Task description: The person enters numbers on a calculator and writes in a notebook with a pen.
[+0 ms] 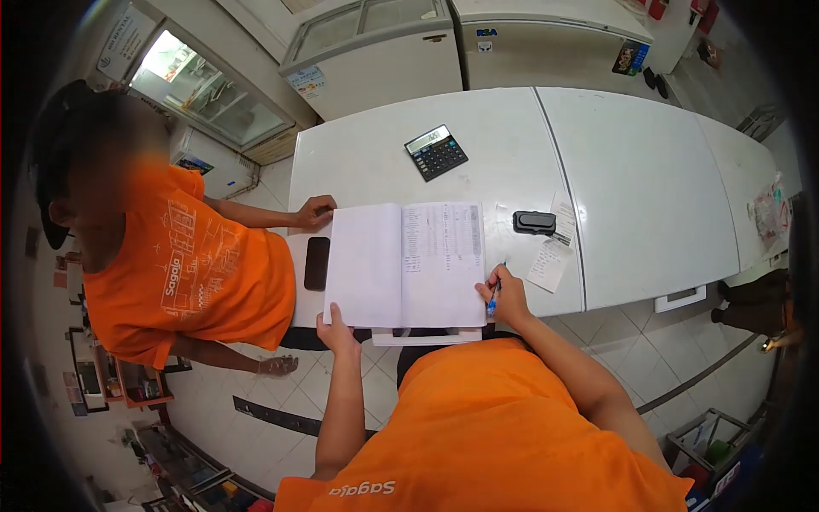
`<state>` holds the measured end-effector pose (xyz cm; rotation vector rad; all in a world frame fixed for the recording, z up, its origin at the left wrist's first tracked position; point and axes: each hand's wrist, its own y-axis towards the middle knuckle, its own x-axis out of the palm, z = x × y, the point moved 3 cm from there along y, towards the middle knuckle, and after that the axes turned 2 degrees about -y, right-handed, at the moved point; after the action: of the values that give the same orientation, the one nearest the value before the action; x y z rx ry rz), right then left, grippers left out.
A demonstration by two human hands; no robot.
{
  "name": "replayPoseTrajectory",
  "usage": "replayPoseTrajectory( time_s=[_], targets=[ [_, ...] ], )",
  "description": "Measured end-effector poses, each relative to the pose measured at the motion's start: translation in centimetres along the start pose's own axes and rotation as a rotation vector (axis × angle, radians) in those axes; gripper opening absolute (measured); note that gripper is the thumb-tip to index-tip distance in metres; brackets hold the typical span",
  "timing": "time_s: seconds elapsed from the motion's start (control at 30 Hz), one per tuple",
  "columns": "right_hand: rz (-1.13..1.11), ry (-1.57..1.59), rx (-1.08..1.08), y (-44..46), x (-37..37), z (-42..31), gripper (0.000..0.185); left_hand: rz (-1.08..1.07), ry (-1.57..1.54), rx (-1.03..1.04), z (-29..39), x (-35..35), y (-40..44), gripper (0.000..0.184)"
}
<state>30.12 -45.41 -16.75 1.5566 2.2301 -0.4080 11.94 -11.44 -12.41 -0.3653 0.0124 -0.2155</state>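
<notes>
An open ledger book [363, 264] lies at the near edge of the white table, its left page blank and its right page filled with printed rows and columns. My left hand [340, 334] grips the book's lower left corner, thumb on top and fingers partly hidden beneath. At the right edge of the book, my right hand [510, 299] is closed around a blue pen [492, 300], its tip pointing up and away from the page. Another person's hand [316, 212] touches the table by the book's upper left corner.
A black phone [316, 264] lies left of the book, a calculator [436, 153] beyond it. To the right are a black case [534, 223] and paper receipts [549, 263]. A person in an orange shirt [192, 264] stands at left. Chest freezers [546, 64] line the back.
</notes>
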Motion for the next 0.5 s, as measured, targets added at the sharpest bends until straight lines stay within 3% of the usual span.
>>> replayPoseTrajectory(
  time_s=[0.13,0.17,0.2,0.27,0.3,0.33,0.5],
  targets=[
    [-0.013,0.003,0.028,0.1,0.0,0.1,0.035,-0.241,0.008,0.204,0.1,2.4,-2.4,0.018],
    [-0.014,-0.005,0.029,0.1,-0.1,0.0,0.035,-0.288,0.127,0.080,0.2,3.7,-5.0,0.015],
    [-0.019,-0.014,0.031,0.0,-0.1,-0.1,0.034,-0.472,0.310,0.150,-1.7,4.3,-5.9,0.014],
    [-0.015,-0.008,0.032,0.1,-0.1,-0.1,0.034,-1.068,0.226,0.087,-4.1,6.9,-9.0,0.010],
    [-0.014,-0.004,0.032,0.1,0.0,0.0,0.034,-1.365,0.544,0.354,-3.5,8.2,-10.4,0.009],
    [-0.017,-0.006,0.038,0.0,0.0,0.1,0.034,-1.406,0.852,0.412,-3.8,9.2,-11.7,0.012],
    [0.010,-0.002,0.008,-0.1,0.1,0.3,0.034,-1.352,0.838,0.438,-6.8,9.2,-12.0,0.019]
  ],
)
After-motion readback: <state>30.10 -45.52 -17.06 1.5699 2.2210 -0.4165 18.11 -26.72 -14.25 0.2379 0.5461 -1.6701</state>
